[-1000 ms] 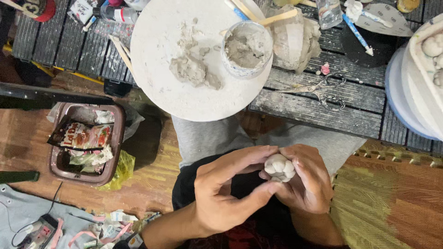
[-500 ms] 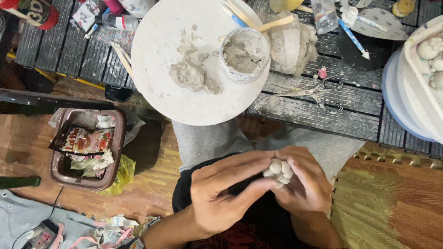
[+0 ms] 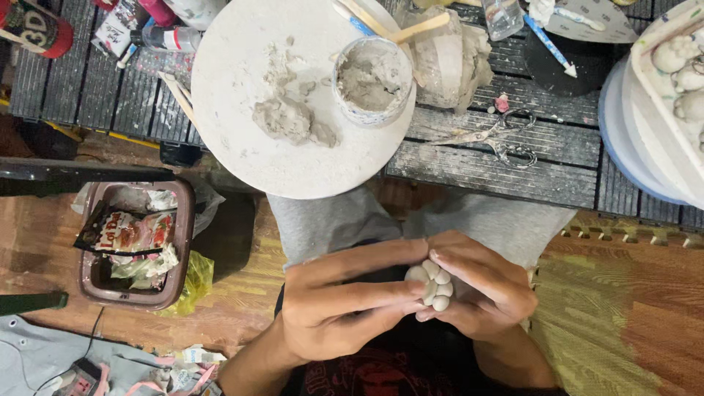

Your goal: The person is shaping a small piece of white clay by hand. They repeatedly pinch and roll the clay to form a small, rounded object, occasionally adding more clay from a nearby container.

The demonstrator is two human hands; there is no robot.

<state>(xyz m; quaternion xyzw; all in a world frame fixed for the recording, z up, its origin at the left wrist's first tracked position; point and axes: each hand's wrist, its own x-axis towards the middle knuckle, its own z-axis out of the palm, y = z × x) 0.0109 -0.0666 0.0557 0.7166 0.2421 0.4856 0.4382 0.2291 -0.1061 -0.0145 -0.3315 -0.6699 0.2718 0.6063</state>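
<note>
Holding a small pale clay figure made of several rounded lumps (image 3: 433,284), both hands meet over the person's lap, below the edge of the dark slatted counter (image 3: 469,165). The left hand (image 3: 341,308) has its grip clenched around the piece from the side, long fingers stretched across to press on it. The right hand (image 3: 480,290) cups it from the other side, fingertips curled over its top, so the figure sits between the two grips and touches both.

On the counter above lies a round white board (image 3: 235,81) carrying a grey heap of wet clay (image 3: 290,121) and a small white cup filled with grey slurry (image 3: 372,79), a flat wooden stick (image 3: 411,31) resting across its rim. Just right of the board sits a lumpy grey clay mass (image 3: 451,62), then a pair of metal scissors (image 3: 495,139) lying flat. At the far right, a white tray of pale moulded figures (image 3: 678,66) rests on a pale blue round lid (image 3: 623,139).

To the left, on the wooden floor (image 3: 645,293), stands a brown rectangular bin (image 3: 92,282) stuffed with a red and white crinkled snack wrapper (image 3: 125,235); a yellow plastic bag (image 3: 187,282) lies beside it. A red cylindrical can (image 3: 37,26) sits at the counter's upper left corner.
</note>
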